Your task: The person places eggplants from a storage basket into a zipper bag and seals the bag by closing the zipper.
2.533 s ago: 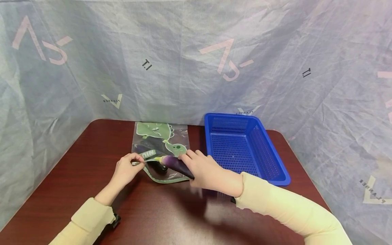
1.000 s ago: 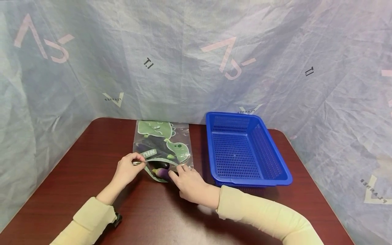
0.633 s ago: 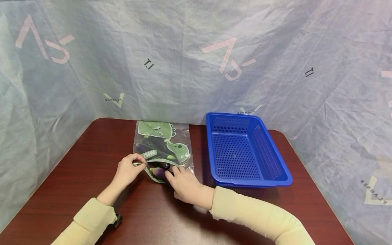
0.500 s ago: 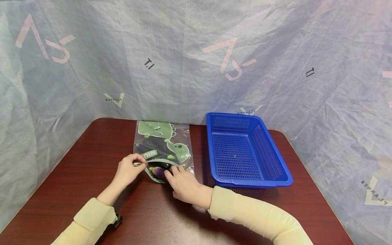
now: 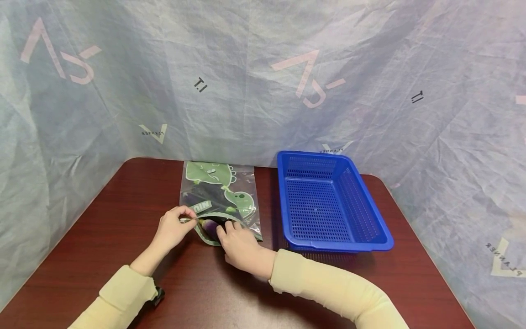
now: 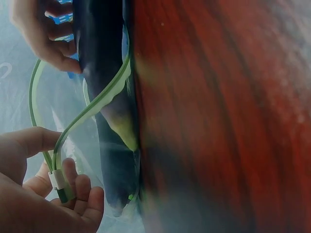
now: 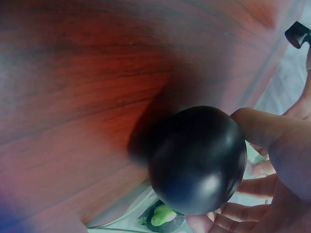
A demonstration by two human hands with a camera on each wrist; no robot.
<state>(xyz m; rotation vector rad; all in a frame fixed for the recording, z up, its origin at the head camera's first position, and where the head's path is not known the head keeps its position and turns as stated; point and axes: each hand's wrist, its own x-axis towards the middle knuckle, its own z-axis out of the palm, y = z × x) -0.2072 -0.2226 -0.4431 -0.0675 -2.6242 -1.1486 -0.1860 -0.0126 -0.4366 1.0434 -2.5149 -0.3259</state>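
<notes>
A clear zip bag (image 5: pixel 207 173) with green cartoon print lies on the table, its mouth parted toward me. Dark eggplants (image 5: pixel 210 193) show through the plastic. My left hand (image 5: pixel 174 228) pinches the bag's white zip slider (image 6: pixel 57 179) at the left corner of the mouth. My right hand (image 5: pixel 240 246) grips another eggplant (image 5: pixel 210 228) around its thick end, and its pale stem end is inside the mouth. In the right wrist view the rounded black end of that eggplant (image 7: pixel 197 160) faces the camera, between thumb and fingers.
A blue perforated plastic basket (image 5: pixel 283 205) stands right of the bag, with nothing inside it. Dark red wood tabletop (image 5: pixel 197 288) extends in front. Grey printed cloth (image 5: pixel 242 114) hangs behind and at both sides.
My right hand has brought the eggplant down and leftward from above the bag, and its stem end has gone farther into the mouth. My left hand has kept its hold on the slider.
</notes>
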